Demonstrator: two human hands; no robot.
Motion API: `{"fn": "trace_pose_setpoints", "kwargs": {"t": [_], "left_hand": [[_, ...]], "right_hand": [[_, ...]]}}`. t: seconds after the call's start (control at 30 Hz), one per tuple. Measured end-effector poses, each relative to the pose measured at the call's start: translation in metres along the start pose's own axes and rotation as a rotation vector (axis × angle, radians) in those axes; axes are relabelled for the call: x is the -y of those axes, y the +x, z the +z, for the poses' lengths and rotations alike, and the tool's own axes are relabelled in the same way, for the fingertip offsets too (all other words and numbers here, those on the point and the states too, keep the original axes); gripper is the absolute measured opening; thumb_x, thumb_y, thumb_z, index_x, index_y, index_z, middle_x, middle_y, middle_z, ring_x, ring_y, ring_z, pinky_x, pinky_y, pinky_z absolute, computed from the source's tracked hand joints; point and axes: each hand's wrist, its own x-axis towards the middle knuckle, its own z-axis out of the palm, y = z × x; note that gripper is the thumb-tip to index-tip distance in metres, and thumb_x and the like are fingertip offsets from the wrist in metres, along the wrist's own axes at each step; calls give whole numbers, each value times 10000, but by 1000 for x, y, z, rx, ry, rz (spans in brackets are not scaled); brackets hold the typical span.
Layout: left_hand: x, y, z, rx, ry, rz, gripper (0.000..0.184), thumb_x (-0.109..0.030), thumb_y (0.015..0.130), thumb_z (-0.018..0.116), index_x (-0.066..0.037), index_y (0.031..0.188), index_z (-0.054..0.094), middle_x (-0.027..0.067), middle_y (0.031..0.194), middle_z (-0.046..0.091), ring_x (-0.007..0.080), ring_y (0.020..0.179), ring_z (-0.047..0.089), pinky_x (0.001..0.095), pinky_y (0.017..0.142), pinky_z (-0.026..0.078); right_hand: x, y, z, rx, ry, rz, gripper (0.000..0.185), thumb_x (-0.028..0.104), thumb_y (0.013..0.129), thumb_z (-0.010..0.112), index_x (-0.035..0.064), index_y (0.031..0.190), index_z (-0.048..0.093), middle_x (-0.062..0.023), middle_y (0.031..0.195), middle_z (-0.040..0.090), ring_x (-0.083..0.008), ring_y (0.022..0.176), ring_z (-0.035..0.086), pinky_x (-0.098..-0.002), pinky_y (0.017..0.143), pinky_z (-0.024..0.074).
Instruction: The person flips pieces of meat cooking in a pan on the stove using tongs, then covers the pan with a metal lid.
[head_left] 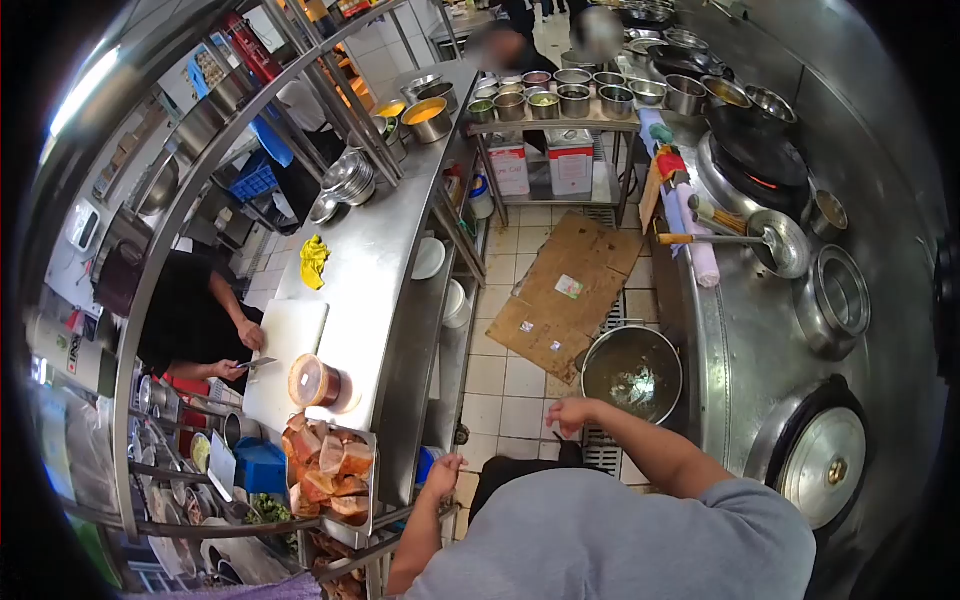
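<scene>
My left hand (443, 476) is in front of my body at the bottom, beside the steel counter's edge. Its fingers are curled in, and what they hold, if anything, is hidden. My right hand (570, 414) is over the floor at the near left of a big steel pot (633, 372) of murky liquid. Those fingers are bent too; a small dark shape shows below them, too unclear to name. Left of my left hand, a metal tray (372, 478) holds several chunks of browned meat (335, 455). A clear tub (314, 381) with reddish-brown contents stands beyond the tray.
Flattened cardboard (565, 285) lies on the tiled floor. On the right, the stove counter carries a lidded pot (822, 465), a wok (755, 165) and a strainer (785, 245). Across the left counter, a person's hand (232, 370) holds a knife (257, 362) by a white cutting board (300, 325).
</scene>
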Motion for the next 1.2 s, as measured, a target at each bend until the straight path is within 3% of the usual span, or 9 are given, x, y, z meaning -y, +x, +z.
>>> {"fn": "trace_pose_setpoints", "kwargs": {"t": [0.03, 0.33, 0.5, 0.57, 0.63, 0.77, 0.9, 1.03, 1.2], "left_hand": [[-21, 4, -5, -42, 104, 75, 360, -338, 888, 423, -34, 872, 615, 126, 798, 627, 215, 770, 586, 328, 754, 434], [-168, 105, -69, -358, -15, 214, 166, -198, 839, 544, -36, 852, 574, 70, 538, 506, 157, 514, 482, 289, 517, 406], [-214, 191, -138, -546, -237, 389, 107, -120, 865, 484, -48, 915, 546, -5, 651, 478, 43, 539, 369, 199, 508, 322], [-227, 214, -167, -648, -304, 538, 130, -123, 877, 462, -46, 951, 537, 0, 693, 488, 38, 549, 370, 194, 515, 319], [-259, 235, -210, -665, -418, 571, 161, -42, 842, 425, -50, 944, 549, 36, 744, 532, 68, 606, 450, 212, 537, 348], [-306, 290, -287, -660, -399, 552, 269, -26, 754, 430, -74, 992, 548, -7, 668, 495, 57, 561, 389, 193, 555, 342], [-380, 349, -351, -615, -513, 776, 274, -65, 803, 547, -76, 1073, 498, -6, 923, 510, 60, 759, 444, 186, 672, 361], [-466, 385, -409, -678, -525, 907, 444, -97, 783, 591, -55, 1183, 405, 78, 1131, 443, 140, 962, 460, 266, 853, 388], [-544, 452, -463, -758, -536, 843, 559, -228, 768, 642, -107, 1233, 357, 92, 1085, 500, 156, 957, 485, 266, 808, 372]], "right_hand": [[5, 8, -12, -51, 36, -27, 313, 329, 883, 396, 84, 942, 583, -56, 583, 580, -127, 546, 567, -247, 513, 452], [65, 57, -56, -255, 480, -71, 266, 305, 908, 410, 119, 1007, 572, -22, 857, 568, -128, 710, 572, -256, 633, 457], [26, 81, -70, -107, 686, 126, 249, 278, 903, 410, 129, 1030, 562, -55, 872, 586, -163, 743, 589, -286, 624, 465], [-21, 98, -90, -226, -120, -236, 290, 300, 877, 433, 120, 1045, 586, -103, 947, 610, -233, 835, 599, -339, 729, 468], [-69, 120, -116, -217, -293, -212, 331, 342, 842, 453, 117, 1021, 614, -146, 984, 609, -294, 910, 580, -356, 823, 436], [-28, 117, -173, -223, -981, 306, 330, 351, 808, 499, 100, 979, 628, -151, 903, 624, -311, 834, 598, -380, 757, 459], [-1, 115, -224, -866, 415, 308, 207, 229, 829, 509, 81, 914, 626, -59, 652, 586, -153, 495, 557, -281, 423, 449], [-34, 144, -256, -916, 55, 98, 205, 216, 813, 538, 70, 922, 633, -58, 636, 591, -164, 501, 561, -290, 429, 441], [-26, 148, -260, -686, -66, 345, 185, 188, 819, 539, 65, 894, 655, -72, 725, 623, -158, 559, 568, -314, 509, 457]]}}
